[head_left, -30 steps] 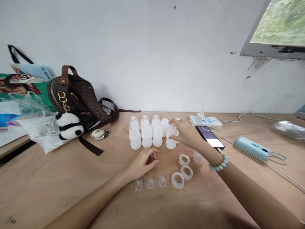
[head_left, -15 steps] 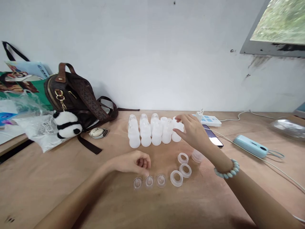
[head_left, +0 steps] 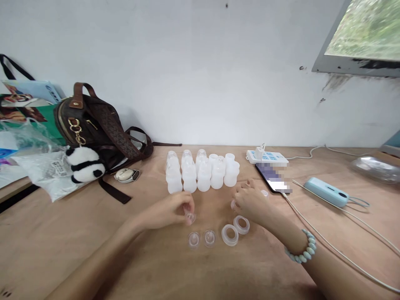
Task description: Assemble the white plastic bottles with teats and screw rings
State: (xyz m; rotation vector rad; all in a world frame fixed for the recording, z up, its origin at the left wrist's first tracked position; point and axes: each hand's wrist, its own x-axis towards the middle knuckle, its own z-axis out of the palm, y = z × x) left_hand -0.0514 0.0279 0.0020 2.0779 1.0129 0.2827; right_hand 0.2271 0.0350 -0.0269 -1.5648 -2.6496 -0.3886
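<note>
Teats (head_left: 194, 239), a pair of them, lie nearest on the wooden table (head_left: 175, 275), side by side and slightly apart: clear, glossy and colourless, each a round flange with a small raised tip at its centre. Just right of them are two rings (head_left: 230, 235), frosted and translucent, flat on the wood with wide round openings, one set a little farther back. Beyond the teats, the left hand (head_left: 171, 209) pinches a third teat (head_left: 190, 218), equally clear, between thumb and fingers, its rim showing at the fingertips. Past the rings, the right hand (head_left: 250, 201), wearing a pale beaded bracelet (head_left: 310, 251), has its bent fingers closed on a third ring (head_left: 233, 205), mostly hidden, only a translucent edge visible. Farther off, milky, waisted bottles (head_left: 203, 181) stand upright in close rows, several topped by clear domes (head_left: 201, 154). Right of these lies a phone (head_left: 271, 177), with a white power strip (head_left: 273, 157) behind it near the wall (head_left: 200, 75).
</note>
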